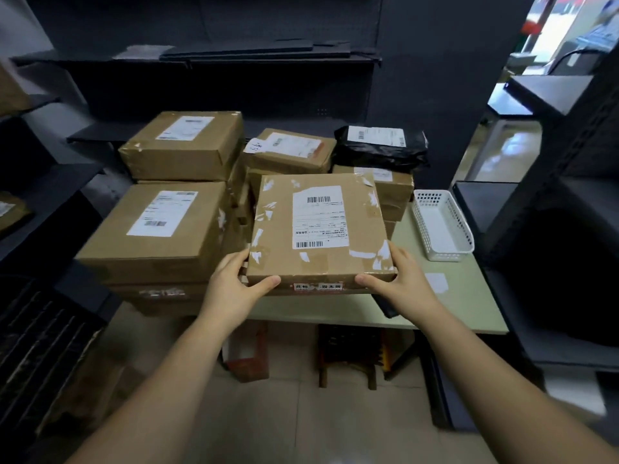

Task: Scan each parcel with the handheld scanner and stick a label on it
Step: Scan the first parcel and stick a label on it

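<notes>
Pale table (475,296), flat parcel (318,229) between left hand (234,279) and right hand (398,276)

The flat parcel (321,259) at the near edge of the desk (335,309) carried a white shipping label (318,218) with a barcode at its top and another at its bottom; its fine print was too small to read. A red-edged sticker (318,287) on the parcel's front side showed Chinese characters, with 无效 legible at the right. Labels on the other boxes (157,242) were too blurred to read.
</notes>
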The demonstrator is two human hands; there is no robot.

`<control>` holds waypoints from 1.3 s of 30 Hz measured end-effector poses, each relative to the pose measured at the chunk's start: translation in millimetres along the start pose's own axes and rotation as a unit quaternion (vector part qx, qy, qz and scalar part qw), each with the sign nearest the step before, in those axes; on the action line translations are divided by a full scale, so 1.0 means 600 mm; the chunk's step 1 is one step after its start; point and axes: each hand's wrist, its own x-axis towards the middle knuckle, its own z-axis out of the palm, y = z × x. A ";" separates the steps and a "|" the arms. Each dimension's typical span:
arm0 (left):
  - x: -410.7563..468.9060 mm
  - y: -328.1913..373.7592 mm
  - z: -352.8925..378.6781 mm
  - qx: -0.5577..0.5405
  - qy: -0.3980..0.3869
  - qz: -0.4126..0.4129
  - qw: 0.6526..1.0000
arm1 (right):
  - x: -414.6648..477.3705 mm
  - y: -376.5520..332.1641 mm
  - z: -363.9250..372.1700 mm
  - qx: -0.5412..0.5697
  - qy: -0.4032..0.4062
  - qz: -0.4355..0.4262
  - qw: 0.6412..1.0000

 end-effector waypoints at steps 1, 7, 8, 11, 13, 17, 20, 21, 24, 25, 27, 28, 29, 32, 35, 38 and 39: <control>0.005 -0.009 0.009 0.005 -0.008 -0.009 1.000 | 0.003 0.013 0.004 0.004 -0.002 0.011 1.000; 0.037 -0.085 0.057 0.020 -0.054 -0.068 0.996 | 0.020 0.086 0.066 -0.004 -0.020 0.058 0.998; 0.041 -0.101 0.062 0.018 -0.061 -0.077 0.995 | 0.022 0.095 0.078 -0.005 -0.028 0.066 0.997; 0.055 -0.146 0.078 0.018 -0.089 -0.111 0.990 | 0.029 0.125 0.111 -0.003 -0.041 0.090 0.995; 0.061 -0.172 0.092 0.008 -0.105 -0.125 0.987 | 0.033 0.146 0.129 0.010 -0.044 0.106 0.993; 0.077 -0.212 0.126 0.005 -0.128 -0.135 0.982 | 0.048 0.186 0.161 0.030 -0.031 0.129 0.991; 0.092 -0.231 0.146 0.012 -0.141 -0.142 0.980 | 0.063 0.201 0.166 0.049 -0.047 0.117 0.991; 0.097 -0.235 0.152 0.011 -0.143 -0.146 0.979 | 0.069 0.202 0.164 0.049 -0.062 0.115 0.990; 0.110 -0.240 0.168 0.027 -0.146 -0.160 0.976 | 0.086 0.219 0.149 0.025 -0.088 0.144 0.985; 0.114 -0.242 0.173 0.027 -0.145 -0.162 0.976 | 0.093 0.231 0.141 -0.006 -0.054 0.168 0.984; 0.119 -0.242 0.184 0.029 -0.138 -0.168 0.976 | 0.115 0.263 0.113 -0.069 0.029 0.219 0.973; 0.120 -0.242 0.188 0.027 -0.131 -0.174 0.976 | 0.126 0.278 0.096 -0.111 0.042 0.234 0.965; 0.119 -0.239 0.191 0.023 -0.124 -0.176 0.976 | 0.136 0.293 0.081 -0.170 0.025 0.246 0.954; 0.121 -0.228 0.197 0.015 -0.107 -0.177 0.978 | 0.152 0.332 0.061 -0.331 -0.085 0.233 0.910; 0.115 -0.232 0.208 0.027 -0.107 -0.171 0.979 | 0.159 0.358 0.079 -0.388 -0.121 0.201 0.891; 0.112 -0.230 0.220 0.029 -0.087 -0.175 0.980 | 0.166 0.371 0.094 -0.416 -0.104 0.149 0.891; 0.112 -0.228 0.224 0.028 -0.082 -0.174 0.981 | 0.166 0.373 0.094 -0.416 -0.106 0.134 0.893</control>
